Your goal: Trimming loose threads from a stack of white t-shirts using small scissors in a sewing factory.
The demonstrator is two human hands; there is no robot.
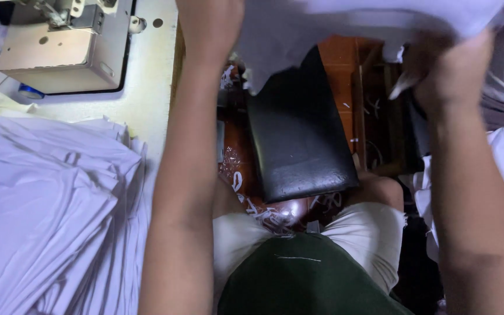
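Fingers (415, 64) gripping white cloth (345, 17), raised overhead

A garment sewing workshop: a sewing machine (65, 44) beside stacked white fabric pieces (48, 216).

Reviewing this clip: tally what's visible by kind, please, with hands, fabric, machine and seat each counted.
Hands: 2, the left hand and the right hand, both gripping the white cloth
White cloth held up: 1
Stack of white fabric: 1
Sewing machine: 1
Black padded seat: 1
Total: 6
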